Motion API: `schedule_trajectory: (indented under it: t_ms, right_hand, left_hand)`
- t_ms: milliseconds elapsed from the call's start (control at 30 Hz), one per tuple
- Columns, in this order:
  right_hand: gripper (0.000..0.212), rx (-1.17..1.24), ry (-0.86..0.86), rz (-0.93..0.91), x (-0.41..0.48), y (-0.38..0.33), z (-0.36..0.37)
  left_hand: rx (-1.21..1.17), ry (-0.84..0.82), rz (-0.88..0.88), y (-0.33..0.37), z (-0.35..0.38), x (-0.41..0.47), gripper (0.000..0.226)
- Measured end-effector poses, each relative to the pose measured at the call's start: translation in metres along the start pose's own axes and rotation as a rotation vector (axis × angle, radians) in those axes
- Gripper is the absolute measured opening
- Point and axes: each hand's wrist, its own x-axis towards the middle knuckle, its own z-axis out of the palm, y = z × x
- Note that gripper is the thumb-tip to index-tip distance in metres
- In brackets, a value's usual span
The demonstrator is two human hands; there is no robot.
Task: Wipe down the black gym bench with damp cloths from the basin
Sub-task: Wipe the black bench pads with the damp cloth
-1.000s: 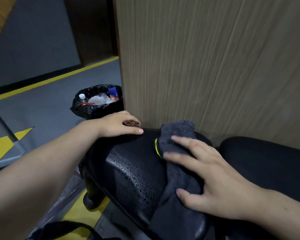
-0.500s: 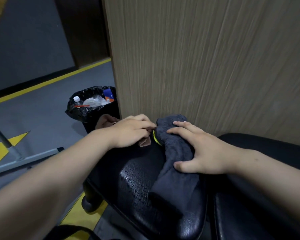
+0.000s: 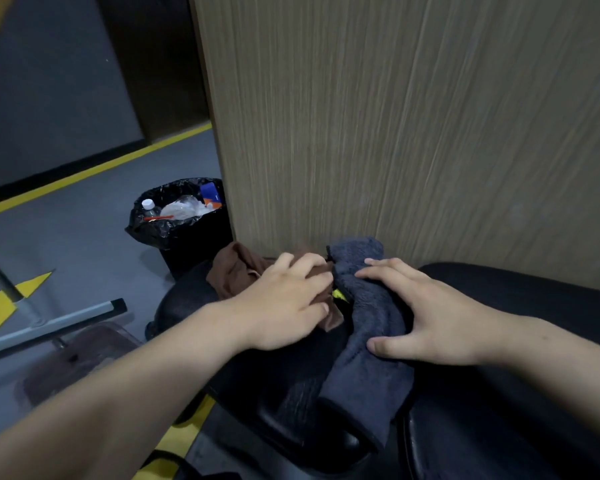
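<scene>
Brown cloth (image 3: 234, 271) spilled further from under the left hand (image 3: 284, 306) gripping it than before; the right hand (image 3: 440, 320) pressed flat on the grey cloth (image 3: 364, 393). Two cloths lay on one black tabletop (image 3: 534, 299).

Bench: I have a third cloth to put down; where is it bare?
Bare: the right pad between the right forearm and the wood panel, and the left pad's near strip between left forearm and grey cloth. Crowded: the far end, with left hand, brown cloth and right hand.
</scene>
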Motion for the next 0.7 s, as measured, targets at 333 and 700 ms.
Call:
schedule_trajectory:
  t_ms: [333, 700]
  right_hand:
    - [0.097, 0.107, -0.029, 0.108, -0.039, -0.016, 0.005]
    - [0.115, -0.008, 0.182, 0.578, -0.021, -0.071, 0.037]
  left_hand:
    - [-0.279, 0.116, 0.095, 0.017, -0.011, -0.059, 0.075]
    - [-0.093, 0.079, -0.077, 0.014, 0.003, -0.047, 0.068]
